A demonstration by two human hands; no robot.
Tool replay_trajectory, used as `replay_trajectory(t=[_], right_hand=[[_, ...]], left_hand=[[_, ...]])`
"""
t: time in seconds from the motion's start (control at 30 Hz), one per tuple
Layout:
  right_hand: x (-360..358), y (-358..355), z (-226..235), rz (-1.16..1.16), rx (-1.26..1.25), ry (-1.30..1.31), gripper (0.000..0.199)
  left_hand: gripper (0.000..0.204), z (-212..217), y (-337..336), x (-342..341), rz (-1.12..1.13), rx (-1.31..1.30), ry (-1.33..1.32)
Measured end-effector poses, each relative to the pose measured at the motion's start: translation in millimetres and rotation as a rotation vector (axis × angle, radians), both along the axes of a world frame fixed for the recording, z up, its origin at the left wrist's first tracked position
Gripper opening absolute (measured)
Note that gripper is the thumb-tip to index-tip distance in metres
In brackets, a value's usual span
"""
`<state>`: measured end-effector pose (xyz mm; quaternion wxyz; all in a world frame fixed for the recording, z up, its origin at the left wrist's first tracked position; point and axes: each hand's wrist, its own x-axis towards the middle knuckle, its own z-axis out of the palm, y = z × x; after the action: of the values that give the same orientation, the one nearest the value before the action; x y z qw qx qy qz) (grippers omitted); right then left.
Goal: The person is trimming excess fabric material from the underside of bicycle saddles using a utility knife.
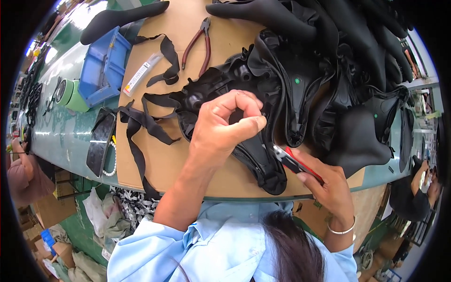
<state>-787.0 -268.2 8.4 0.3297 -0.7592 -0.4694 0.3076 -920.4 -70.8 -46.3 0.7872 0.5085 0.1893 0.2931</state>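
Right hand wrapped round a red-handled tool, its metal nose just beside an upturned black saddle on a cardboard sheet; left hand curled above that saddle, thumb and forefinger nearly meeting, any thin thing between them impossible to tell. Neat work likely calls for loose cover fabric drawn taut, fingertips clear of the nose. Beyond lie dark-red-handled nippers.

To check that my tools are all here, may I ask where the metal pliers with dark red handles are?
In the head view, the pliers lie near the top, left of centre, on brown cardboard, right of a black fabric strap.
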Motion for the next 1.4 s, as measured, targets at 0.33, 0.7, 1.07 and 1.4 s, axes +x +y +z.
replay_trajectory(t=[0.33, 0.7, 1.07, 1.4], right_hand=[[5, -6, 30, 0.121, -0.207, -0.555, 0.044], [-64, -56, -18, -0.472, -0.109, 0.158, 0.05], [-37, -25, -46, -0.178, 0.419, -0.566, 0.044], [-33, -6, -12, 0.172, 0.1, -0.8, 0.063]], left_hand=[[0.018, 23, -7, 10, -0.184, 1.278, 0.466], [0.022, 5, 15, 23, -0.298, -0.106, -0.07], [0.017, 18, 40, -16, -0.385, 1.43, 0.251], [0.013, 17, 28, -11, -0.374, 1.285, 0.375]])
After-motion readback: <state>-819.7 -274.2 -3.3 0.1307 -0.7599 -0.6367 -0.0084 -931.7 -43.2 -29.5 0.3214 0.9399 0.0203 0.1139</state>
